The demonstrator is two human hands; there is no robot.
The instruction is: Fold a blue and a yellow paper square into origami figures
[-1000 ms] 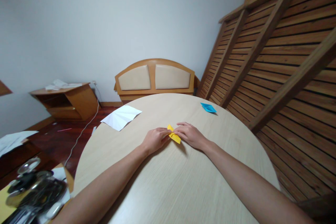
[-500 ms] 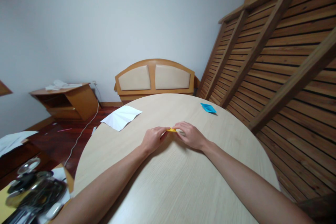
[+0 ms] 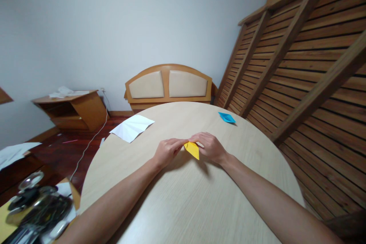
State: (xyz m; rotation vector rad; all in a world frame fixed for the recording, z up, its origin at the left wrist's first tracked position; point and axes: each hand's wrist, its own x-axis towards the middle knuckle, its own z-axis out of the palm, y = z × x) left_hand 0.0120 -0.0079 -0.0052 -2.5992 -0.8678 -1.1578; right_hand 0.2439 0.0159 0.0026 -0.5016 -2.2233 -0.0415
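tbl rim (image 3: 184, 104) well apart, hands (image 3: 210, 148) holding yellow ppr (image 3: 193, 150)

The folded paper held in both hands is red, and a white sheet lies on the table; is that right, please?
The colour is wrong: the head view shows the folded paper in the left hand and right hand is yellow; the white sheet does lie on the table.

Left grip (image 3: 169, 151) and right grip (image 3: 210, 147) pinching yellow paper (image 3: 193, 150), round table (image 3: 188, 206)
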